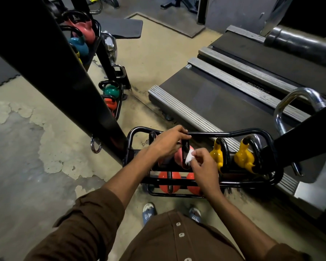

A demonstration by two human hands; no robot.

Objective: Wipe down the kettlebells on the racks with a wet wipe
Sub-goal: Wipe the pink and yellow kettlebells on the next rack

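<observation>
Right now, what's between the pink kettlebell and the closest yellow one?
The head view shows the right hand, pinching the white wipe, between the pink kettlebell and the nearest yellow kettlebell.

Glossy yellow kettlebells (231, 157) — probably vinyl-coated; black metal rack (211, 133).

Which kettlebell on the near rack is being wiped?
The pink kettlebell, left of the two yellow kettlebells: the right hand holds the wet wipe against it; the left hand grips its handle.
</observation>
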